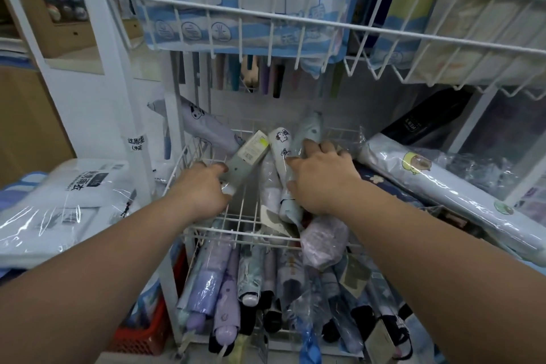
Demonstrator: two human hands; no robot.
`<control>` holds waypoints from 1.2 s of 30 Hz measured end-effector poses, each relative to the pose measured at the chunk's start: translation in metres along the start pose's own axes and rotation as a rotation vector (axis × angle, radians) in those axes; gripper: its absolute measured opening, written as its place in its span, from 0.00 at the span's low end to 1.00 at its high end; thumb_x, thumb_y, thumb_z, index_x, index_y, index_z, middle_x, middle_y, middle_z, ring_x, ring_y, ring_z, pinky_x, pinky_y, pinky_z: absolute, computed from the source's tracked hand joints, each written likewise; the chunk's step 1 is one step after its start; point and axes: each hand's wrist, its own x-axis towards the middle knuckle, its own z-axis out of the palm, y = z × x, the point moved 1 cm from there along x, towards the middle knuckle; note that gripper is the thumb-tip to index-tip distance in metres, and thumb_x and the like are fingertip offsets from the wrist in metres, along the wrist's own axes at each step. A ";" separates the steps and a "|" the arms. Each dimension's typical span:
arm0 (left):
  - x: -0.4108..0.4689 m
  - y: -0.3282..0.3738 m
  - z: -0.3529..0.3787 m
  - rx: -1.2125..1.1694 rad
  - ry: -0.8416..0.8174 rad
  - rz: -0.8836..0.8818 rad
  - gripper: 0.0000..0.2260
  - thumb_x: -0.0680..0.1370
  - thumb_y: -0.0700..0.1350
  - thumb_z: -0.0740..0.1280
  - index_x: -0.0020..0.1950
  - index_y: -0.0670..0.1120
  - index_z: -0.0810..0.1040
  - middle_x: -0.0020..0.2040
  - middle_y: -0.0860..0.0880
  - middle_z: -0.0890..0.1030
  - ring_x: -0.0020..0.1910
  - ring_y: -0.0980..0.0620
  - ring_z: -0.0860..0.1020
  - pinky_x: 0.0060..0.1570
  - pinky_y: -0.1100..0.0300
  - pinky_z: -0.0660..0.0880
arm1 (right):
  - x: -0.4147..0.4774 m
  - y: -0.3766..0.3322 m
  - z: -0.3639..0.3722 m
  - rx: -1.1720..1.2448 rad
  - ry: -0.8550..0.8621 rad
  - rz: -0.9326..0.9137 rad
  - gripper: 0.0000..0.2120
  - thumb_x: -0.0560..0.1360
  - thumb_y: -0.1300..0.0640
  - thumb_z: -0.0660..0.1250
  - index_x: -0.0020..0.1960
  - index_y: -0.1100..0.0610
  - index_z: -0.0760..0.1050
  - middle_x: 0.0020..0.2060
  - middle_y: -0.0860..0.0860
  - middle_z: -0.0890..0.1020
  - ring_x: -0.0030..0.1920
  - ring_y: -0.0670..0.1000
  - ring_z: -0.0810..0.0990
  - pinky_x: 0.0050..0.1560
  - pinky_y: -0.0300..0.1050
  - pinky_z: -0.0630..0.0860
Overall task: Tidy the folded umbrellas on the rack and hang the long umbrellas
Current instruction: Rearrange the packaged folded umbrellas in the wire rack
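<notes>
Umbrellas, folded and sleeved in clear plastic, are lying in the middle wire basket (189,156) of a white rack (174,91). Left hand (204,190) is gripping the lower end of a grey boxed umbrella (246,156), fingers wrapped round it, the box tilting up to the right. Right hand (320,177) is resting palm-down with fingers spread over a white cartoon-cat umbrella (280,151) and a pale blue umbrella (308,133) just beside it; whether it is pinching either one cannot be told. Lavender umbrella (204,127) with a dog print is leaning over the basket's left rim. Lower basket (236,236) is holding a crowded row of folded umbrellas (206,287), purple, blue and black, handles pointing toward the camera. Long pale umbrella (443,186) in wrap is lying diagonally at right, beside a black one (425,121). Upper basket (295,18) is carrying blue-and-white packets. Packaged raincoat (68,201) is sitting at left.
</notes>
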 end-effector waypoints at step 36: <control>0.004 -0.027 0.029 -0.176 0.082 0.084 0.31 0.76 0.43 0.69 0.76 0.62 0.66 0.65 0.47 0.79 0.59 0.44 0.79 0.52 0.54 0.78 | 0.166 -0.113 0.010 0.646 0.096 -0.120 0.29 0.72 0.52 0.75 0.69 0.57 0.69 0.61 0.56 0.80 0.59 0.57 0.79 0.56 0.47 0.76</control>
